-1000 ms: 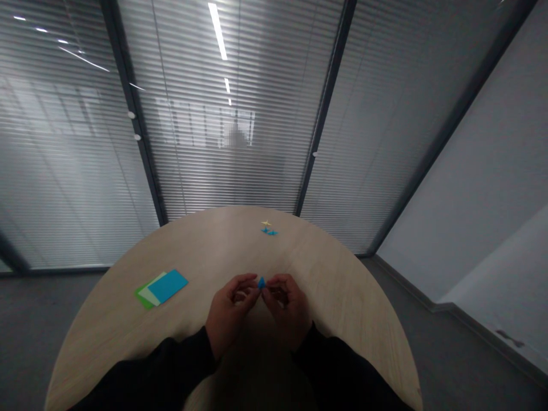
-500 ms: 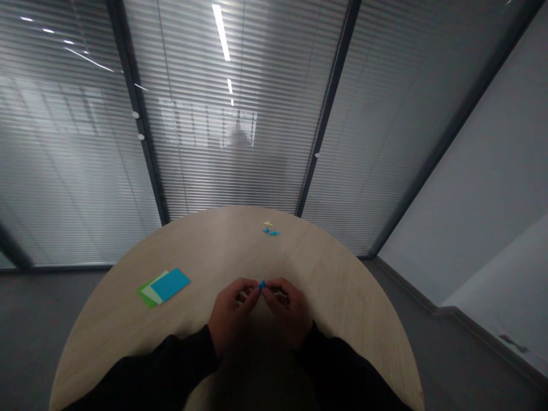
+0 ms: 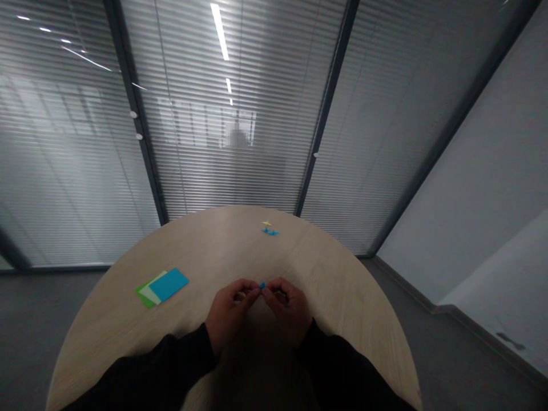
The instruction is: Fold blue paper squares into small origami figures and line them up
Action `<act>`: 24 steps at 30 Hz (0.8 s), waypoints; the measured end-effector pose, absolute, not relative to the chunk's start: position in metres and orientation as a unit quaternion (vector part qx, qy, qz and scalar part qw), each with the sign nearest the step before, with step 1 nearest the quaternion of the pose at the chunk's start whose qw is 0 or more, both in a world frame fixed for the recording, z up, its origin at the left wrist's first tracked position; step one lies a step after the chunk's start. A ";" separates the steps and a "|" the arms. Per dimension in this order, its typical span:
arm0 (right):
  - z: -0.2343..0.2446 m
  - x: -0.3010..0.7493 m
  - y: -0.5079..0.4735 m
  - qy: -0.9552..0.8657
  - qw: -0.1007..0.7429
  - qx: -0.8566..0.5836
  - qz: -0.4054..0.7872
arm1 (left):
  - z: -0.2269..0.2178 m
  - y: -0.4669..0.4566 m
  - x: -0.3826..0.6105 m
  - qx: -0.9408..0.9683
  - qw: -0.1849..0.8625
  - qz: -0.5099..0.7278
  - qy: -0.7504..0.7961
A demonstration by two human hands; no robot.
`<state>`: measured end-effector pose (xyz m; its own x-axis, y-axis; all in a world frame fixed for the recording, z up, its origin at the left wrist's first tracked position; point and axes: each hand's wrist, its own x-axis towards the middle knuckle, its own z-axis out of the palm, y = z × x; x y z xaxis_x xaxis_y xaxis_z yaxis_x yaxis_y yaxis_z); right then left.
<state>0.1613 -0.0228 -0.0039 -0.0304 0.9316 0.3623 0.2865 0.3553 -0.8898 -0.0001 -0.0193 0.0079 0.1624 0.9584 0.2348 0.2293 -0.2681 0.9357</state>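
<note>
Between my fingertips is a small piece of folded blue paper (image 3: 262, 285), mostly covered by the fingers, so its exact shape is hard to make out. My left hand (image 3: 230, 311) pinches it from the left with thumb and forefinger. From the right, my right hand (image 3: 289, 311) grips it the same way, thumb against forefinger. Both hands are close together just above the near middle of the round wooden table (image 3: 342, 319).
Blue, pale green and green paper sheets (image 3: 169, 284) overlap in a stack on the left. Toward the far edge sit a small yellow folded paper figure (image 3: 266, 223) and two blue ones (image 3: 273, 233). Behind the table stands a glass partition with blinds (image 3: 240, 182).
Both hands stay almost in place, still pinching the blue paper, which shows slightly less between the fingertips. The whole view has shifted a little.
</note>
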 end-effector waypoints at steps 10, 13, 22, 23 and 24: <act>-0.010 0.159 -0.022 -0.643 0.507 -0.451 0.355 | 0.001 -0.017 -0.001 0.653 0.429 0.455 0.427; -0.011 0.160 -0.021 -0.634 0.505 -0.448 0.377 | -0.001 -0.015 -0.002 0.638 0.439 0.462 0.432; -0.007 0.162 -0.020 -0.596 0.522 -0.429 0.434 | 0.000 -0.015 0.000 0.580 0.491 0.480 0.438; -0.008 0.162 -0.020 -0.597 0.523 -0.429 0.431 | 0.000 -0.015 0.000 0.574 0.495 0.484 0.438; -0.008 0.162 -0.019 -0.599 0.523 -0.430 0.427 | 0.000 -0.015 0.001 0.567 0.500 0.489 0.435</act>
